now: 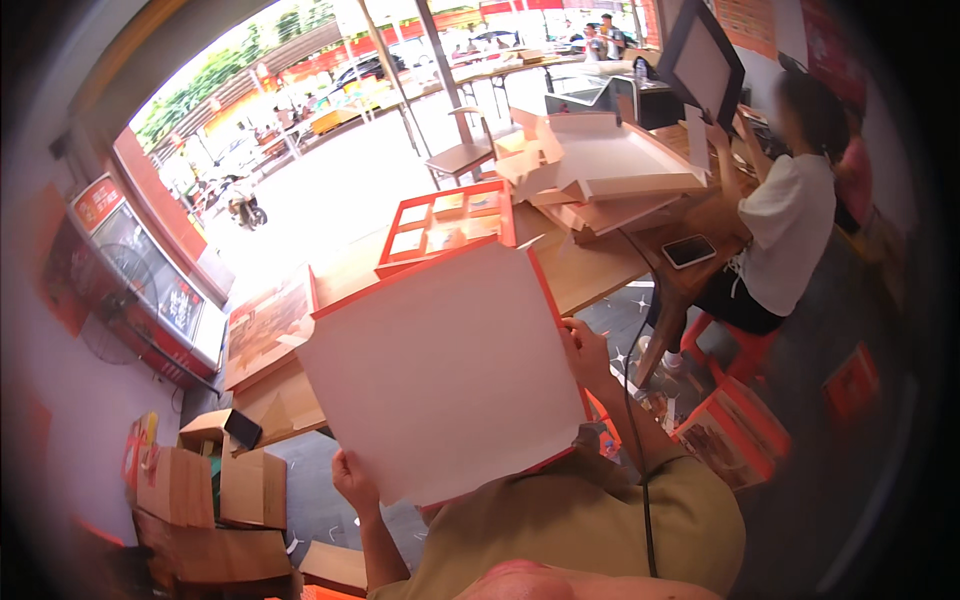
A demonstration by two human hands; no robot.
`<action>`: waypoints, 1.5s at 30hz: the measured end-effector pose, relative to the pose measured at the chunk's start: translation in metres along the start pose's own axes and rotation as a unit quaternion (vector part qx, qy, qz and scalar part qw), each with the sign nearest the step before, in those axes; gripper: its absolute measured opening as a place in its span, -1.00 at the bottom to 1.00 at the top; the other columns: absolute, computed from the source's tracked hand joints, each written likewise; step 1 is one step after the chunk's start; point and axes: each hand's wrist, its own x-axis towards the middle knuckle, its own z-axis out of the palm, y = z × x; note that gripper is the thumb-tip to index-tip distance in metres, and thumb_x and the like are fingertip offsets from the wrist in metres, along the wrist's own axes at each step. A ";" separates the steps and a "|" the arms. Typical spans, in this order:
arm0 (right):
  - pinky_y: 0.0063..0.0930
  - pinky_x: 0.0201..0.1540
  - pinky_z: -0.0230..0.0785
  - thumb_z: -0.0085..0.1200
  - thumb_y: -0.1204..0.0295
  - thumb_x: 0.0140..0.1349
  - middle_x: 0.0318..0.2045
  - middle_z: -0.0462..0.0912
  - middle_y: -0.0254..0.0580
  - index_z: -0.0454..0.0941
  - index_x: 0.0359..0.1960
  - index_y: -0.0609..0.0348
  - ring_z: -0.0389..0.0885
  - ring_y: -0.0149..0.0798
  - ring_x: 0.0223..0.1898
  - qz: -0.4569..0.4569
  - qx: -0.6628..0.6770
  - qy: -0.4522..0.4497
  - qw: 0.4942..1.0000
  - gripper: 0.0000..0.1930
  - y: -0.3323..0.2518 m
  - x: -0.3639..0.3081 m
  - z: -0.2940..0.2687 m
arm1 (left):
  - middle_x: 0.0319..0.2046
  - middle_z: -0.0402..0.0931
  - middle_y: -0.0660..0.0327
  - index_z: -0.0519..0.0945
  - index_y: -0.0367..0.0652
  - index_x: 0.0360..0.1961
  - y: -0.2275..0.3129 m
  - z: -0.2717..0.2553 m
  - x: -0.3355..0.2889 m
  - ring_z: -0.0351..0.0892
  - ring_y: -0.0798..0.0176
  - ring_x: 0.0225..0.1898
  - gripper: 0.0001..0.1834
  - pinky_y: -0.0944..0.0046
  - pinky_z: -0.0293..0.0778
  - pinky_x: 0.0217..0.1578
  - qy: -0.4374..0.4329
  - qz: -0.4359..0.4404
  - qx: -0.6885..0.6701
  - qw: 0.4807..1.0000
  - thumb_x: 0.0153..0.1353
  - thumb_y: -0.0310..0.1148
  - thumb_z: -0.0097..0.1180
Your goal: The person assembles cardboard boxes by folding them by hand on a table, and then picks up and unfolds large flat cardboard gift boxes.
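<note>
A large square box lid or shallow box [450, 370], white inside with red edges, is tilted up in front of my chest and spans the middle of the view. My left hand [355, 482] is closed at its lower left corner. On the right edge, my right hand [587, 352] grips it, fingers partly hidden behind the side. Just beyond, a red tray with compartments [508, 214] holding flat pale and orange pieces lies on the wooden table [590, 285]. A printed box panel [265, 335] rests on the table's left part.
Open white-lined boxes [610, 150] are stacked at the far right of the table, near a phone [689, 251]. A seated person [790, 230] holds up a dark-edged white panel [735, 70]. Cardboard cartons [255, 488] stand at lower left. A black cable [630, 420] hangs beside my right arm.
</note>
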 end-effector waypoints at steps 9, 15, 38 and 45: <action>-0.52 -0.44 0.33 0.13 0.39 0.41 -0.59 0.53 -0.40 0.52 -0.03 0.25 0.45 -0.54 -0.54 0.050 0.069 -0.003 0.996 -0.78 0.022 -0.002 0.011 | -0.46 0.45 0.29 0.47 -0.25 -0.26 0.024 0.005 -0.010 0.36 0.42 -0.42 -0.69 0.32 0.36 -0.39 0.022 0.046 0.019 0.999 0.53 -0.21 -0.08; -0.49 -0.19 0.40 -0.09 0.25 0.53 -0.26 0.61 -0.30 0.52 -0.10 0.25 0.52 -0.54 -0.22 0.144 0.194 0.009 0.970 -0.72 0.041 0.000 0.021 | -0.58 0.41 0.12 0.43 -0.24 -0.37 0.028 0.003 -0.013 0.37 0.27 -0.53 -0.58 0.19 0.31 -0.50 0.018 0.100 0.078 0.992 0.53 -0.11 -0.11; -0.32 -0.56 0.26 -0.05 0.11 0.50 -0.73 0.45 -0.02 0.48 -0.43 0.34 0.51 -0.48 -0.58 0.062 0.012 0.015 0.998 -0.51 0.014 0.014 -0.017 | -0.70 0.40 -0.02 0.42 -0.25 -0.52 0.013 -0.001 -0.008 0.40 0.01 -0.70 -0.43 0.05 0.23 -0.63 0.024 0.161 0.078 0.984 0.51 0.02 -0.13; -0.23 -0.50 0.40 0.00 0.20 0.46 -0.58 0.61 0.13 0.53 -0.27 0.26 0.69 0.03 -0.51 0.010 -0.078 0.058 0.995 -0.67 0.023 0.011 -0.024 | -0.75 0.32 0.02 0.29 -0.19 -0.61 0.009 -0.003 -0.013 0.33 0.03 -0.74 -0.40 0.06 0.17 -0.67 0.025 0.196 0.082 0.977 0.49 0.04 -0.08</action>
